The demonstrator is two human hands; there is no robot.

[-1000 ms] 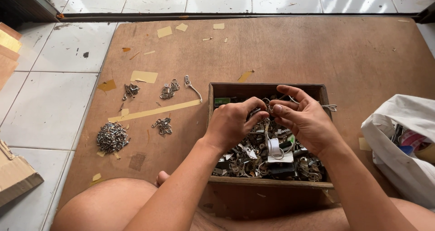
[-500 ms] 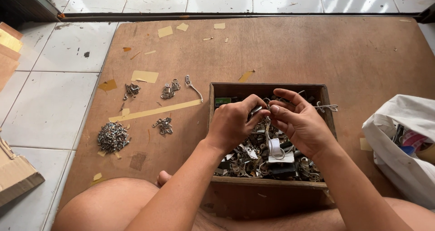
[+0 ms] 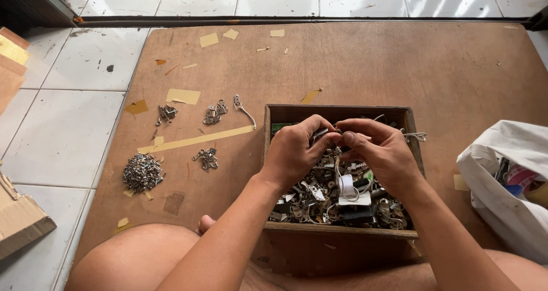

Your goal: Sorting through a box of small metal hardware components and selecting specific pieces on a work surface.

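Observation:
A shallow wooden box [image 3: 266,142] full of mixed small metal hardware [image 3: 337,202] rests on a brown board [image 3: 365,63] in front of my legs. Both hands hover over the box's far half. My left hand [image 3: 294,154] and my right hand [image 3: 379,151] meet fingertip to fingertip and pinch one small dark metal piece [image 3: 321,133] between them. Most of that piece is hidden by my fingers.
Left of the box lie sorted heaps: a pile of small silver screws [image 3: 141,172], three clusters of metal clips [image 3: 212,114], a single hook [image 3: 244,109]. Tape scraps dot the board. A white bag [image 3: 508,182] sits at right, cardboard [image 3: 20,219] at left on the tiles.
My right hand's fingers have closed in and shifted up toward my left hand; both now pinch the small piece together higher over the box.

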